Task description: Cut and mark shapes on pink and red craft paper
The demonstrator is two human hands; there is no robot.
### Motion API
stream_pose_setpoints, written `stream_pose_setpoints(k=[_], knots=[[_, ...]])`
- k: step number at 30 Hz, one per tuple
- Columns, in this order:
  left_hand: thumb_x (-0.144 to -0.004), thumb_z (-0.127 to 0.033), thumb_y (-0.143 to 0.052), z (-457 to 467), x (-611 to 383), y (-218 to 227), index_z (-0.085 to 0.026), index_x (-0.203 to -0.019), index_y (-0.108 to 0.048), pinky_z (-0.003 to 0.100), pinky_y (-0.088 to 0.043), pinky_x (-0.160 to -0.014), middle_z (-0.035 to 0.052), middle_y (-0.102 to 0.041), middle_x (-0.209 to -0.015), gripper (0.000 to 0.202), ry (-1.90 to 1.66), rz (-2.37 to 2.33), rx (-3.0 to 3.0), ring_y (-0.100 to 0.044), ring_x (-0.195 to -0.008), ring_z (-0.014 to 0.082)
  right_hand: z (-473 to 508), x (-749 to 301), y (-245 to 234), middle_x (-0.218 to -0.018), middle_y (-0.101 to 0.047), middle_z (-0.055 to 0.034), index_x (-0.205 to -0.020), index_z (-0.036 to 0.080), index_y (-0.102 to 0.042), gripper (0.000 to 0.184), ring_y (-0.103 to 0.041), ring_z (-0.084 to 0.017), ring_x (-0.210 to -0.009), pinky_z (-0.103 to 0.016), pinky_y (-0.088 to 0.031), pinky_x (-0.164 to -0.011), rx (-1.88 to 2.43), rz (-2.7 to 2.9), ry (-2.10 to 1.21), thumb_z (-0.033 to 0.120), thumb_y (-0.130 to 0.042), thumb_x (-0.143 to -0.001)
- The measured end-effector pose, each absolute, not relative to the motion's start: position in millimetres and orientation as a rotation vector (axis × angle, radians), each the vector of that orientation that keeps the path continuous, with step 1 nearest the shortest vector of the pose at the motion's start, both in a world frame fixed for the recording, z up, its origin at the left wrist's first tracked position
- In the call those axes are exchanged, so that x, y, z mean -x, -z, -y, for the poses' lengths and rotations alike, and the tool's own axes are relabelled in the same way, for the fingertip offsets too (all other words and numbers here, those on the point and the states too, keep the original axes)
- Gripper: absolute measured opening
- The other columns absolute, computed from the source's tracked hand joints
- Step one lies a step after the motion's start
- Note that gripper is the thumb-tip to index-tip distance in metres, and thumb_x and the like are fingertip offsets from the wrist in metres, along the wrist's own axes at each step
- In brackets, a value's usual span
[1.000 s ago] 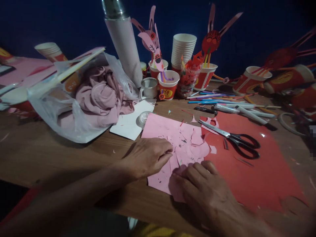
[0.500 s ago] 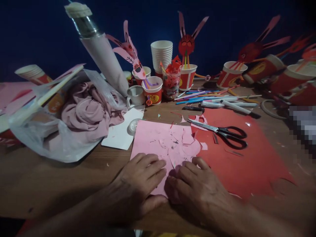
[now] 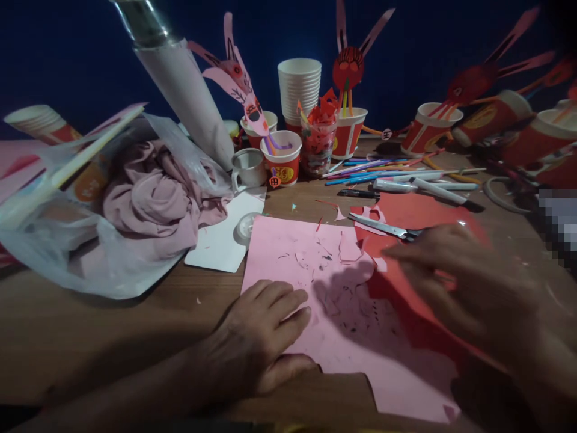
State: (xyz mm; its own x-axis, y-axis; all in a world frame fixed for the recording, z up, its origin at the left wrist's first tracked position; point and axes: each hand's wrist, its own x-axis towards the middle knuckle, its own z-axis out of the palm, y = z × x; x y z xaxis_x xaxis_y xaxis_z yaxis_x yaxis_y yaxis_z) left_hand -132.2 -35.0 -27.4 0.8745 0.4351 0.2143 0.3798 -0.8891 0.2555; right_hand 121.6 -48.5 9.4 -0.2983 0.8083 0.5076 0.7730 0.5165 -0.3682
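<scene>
My left hand [image 3: 270,328] lies with fingers outstretched on the lower left of a pink paper sheet [image 3: 279,240]. The sheet carries dark marks and loose pink scraps, and its lower edge is cut unevenly. Off to the right, my right hand [image 3: 464,282] is lifted above a red paper sheet [image 3: 406,210], its fingers smeared by motion. Just beyond its fingertips, scissors [image 3: 381,227] rest on the red sheet with blades pointing left; the hand hides most of their handles.
Pens and coloured sticks [image 3: 387,168] lie behind the papers. Paper cups [image 3: 282,159] with rabbit figures line the back. A plastic bag [image 3: 121,279] with pink cloth [image 3: 157,198], a leaning thermos [image 3: 180,90] and a metal mug [image 3: 247,168] stand left.
My right hand has risen off the pink sheet and swung right towards the scissors, uncovering the sheet's lower right part. My left hand stays on the paper. The view has tilted down slightly.
</scene>
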Motion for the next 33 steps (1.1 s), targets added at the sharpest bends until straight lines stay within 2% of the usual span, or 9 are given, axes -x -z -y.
stream_pose_setpoints(k=[5,10,14,16,18,22,30,33], knots=[[-0.081,-0.044,-0.048,36.6,132.7,27.7,-0.011,-0.100,-0.055,0.041,-0.039,-0.071,0.0138,-0.059,-0.106,0.039,-0.403,-0.652,-2.799,-0.049,-0.089,0.0264,32.6,-137.3,-7.2,-0.075,-0.064,-0.0027,-0.087,0.021,-0.062,0.018,-0.056,-0.015,-0.066,-0.029,-0.042,-0.059,1.556,1.908,-0.165,0.013,-0.047,-0.081],[-0.082,-0.046,-0.045,37.9,131.7,24.8,-0.014,-0.106,-0.054,0.042,-0.038,-0.072,0.0128,-0.058,-0.109,0.041,-0.326,-0.650,-2.799,-0.049,-0.092,0.0269,36.2,-127.0,9.2,-0.072,-0.063,-0.0025,-0.086,0.021,-0.061,0.017,-0.055,-0.017,-0.067,-0.035,-0.037,-0.066,1.299,2.266,-0.140,0.013,-0.048,-0.079],[-0.081,-0.045,-0.048,37.3,131.1,23.6,-0.015,-0.104,-0.055,0.042,-0.038,-0.072,0.0120,-0.058,-0.111,0.039,-0.295,-0.670,-2.816,-0.050,-0.092,0.0273,44.9,-114.2,13.3,-0.073,-0.061,-0.0028,-0.075,0.021,-0.060,0.015,-0.049,-0.016,-0.066,-0.037,-0.032,-0.070,1.155,2.591,-0.082,0.013,-0.047,-0.079],[-0.080,-0.042,-0.049,36.4,130.7,24.1,-0.016,-0.104,-0.055,0.042,-0.038,-0.073,0.0114,-0.058,-0.111,0.036,-0.297,-0.687,-2.814,-0.050,-0.093,0.0270,48.2,-108.1,15.6,-0.072,-0.059,-0.0018,-0.078,0.022,-0.059,0.015,-0.047,-0.016,-0.067,-0.037,-0.031,-0.071,1.113,2.659,-0.073,0.015,-0.047,-0.081],[-0.080,-0.039,-0.050,35.3,130.4,24.7,-0.016,-0.104,-0.055,0.041,-0.038,-0.072,0.0108,-0.057,-0.111,0.034,-0.309,-0.675,-2.818,-0.049,-0.093,0.0265,50.2,-103.3,19.0,-0.072,-0.058,-0.0008,-0.085,0.024,-0.059,0.013,-0.046,-0.016,-0.068,-0.037,-0.030,-0.071,1.067,2.687,-0.065,0.019,-0.046,-0.083],[-0.081,-0.037,-0.049,35.2,129.7,25.2,-0.016,-0.104,-0.055,0.040,-0.038,-0.072,0.0099,-0.057,-0.112,0.032,-0.345,-0.706,-2.808,-0.049,-0.093,0.0255,51.6,-98.3,24.9,-0.075,-0.058,-0.0003,-0.088,0.025,-0.058,0.011,-0.044,-0.016,-0.070,-0.037,-0.027,-0.072,1.019,2.680,-0.072,0.022,-0.049,-0.082],[-0.081,-0.035,-0.050,36.3,128.9,24.6,-0.016,-0.103,-0.056,0.040,-0.036,-0.073,0.0083,-0.056,-0.111,0.030,-0.371,-0.747,-2.773,-0.047,-0.093,0.0242,52.1,-93.5,24.9,-0.072,-0.058,0.0002,-0.078,0.022,-0.057,0.012,-0.044,-0.015,-0.067,-0.034,-0.028,-0.068,1.033,2.666,-0.041,0.019,-0.047,-0.082],[-0.080,-0.035,-0.051,35.3,129.5,25.0,-0.015,-0.103,-0.055,0.039,-0.037,-0.073,0.0086,-0.056,-0.111,0.030,-0.374,-0.706,-2.792,-0.048,-0.092,0.0241,51.7,-92.4,25.4,-0.070,-0.058,0.0005,-0.080,0.023,-0.058,0.011,-0.045,-0.015,-0.066,-0.034,-0.028,-0.068,1.036,2.657,-0.052,0.020,-0.048,-0.083]])
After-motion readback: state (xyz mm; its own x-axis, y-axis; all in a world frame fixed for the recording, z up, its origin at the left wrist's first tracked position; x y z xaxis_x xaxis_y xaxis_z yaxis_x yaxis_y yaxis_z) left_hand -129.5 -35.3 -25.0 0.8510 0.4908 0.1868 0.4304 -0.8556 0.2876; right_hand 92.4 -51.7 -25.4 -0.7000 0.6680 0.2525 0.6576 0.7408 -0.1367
